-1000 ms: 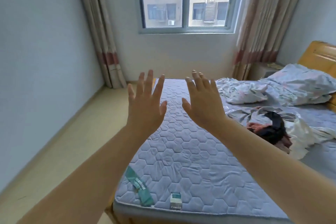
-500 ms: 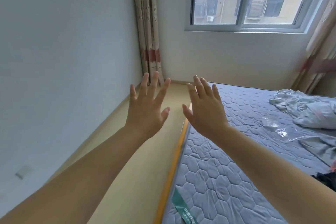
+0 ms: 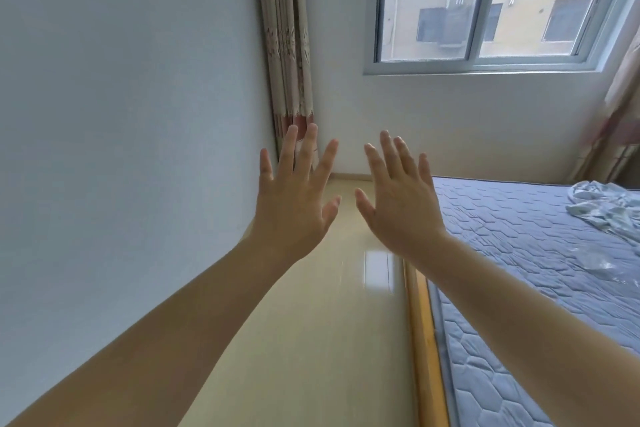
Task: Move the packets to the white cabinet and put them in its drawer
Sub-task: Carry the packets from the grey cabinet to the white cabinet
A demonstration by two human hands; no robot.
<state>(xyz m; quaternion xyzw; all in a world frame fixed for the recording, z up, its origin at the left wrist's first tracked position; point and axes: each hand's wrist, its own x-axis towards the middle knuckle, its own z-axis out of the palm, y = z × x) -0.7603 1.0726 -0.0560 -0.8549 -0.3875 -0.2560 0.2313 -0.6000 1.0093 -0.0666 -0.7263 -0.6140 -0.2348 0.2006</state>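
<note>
The bare left hand [image 3: 294, 208] and bare right hand [image 3: 398, 208] are raised side by side, the left at nine o'clock of the right, fingers spread wide, holding nothing (backs toward the camera). The blue quilted mattress [image 3: 519, 253] lies at four o'clock; where the packets are cannot be told.

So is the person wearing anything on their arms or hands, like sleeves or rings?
No. The left forearm and the right forearm are bare as far as the picture shows, with no sleeve in sight. The left hand and the right hand wear no gloves, rings, watch or bracelet.
</note>
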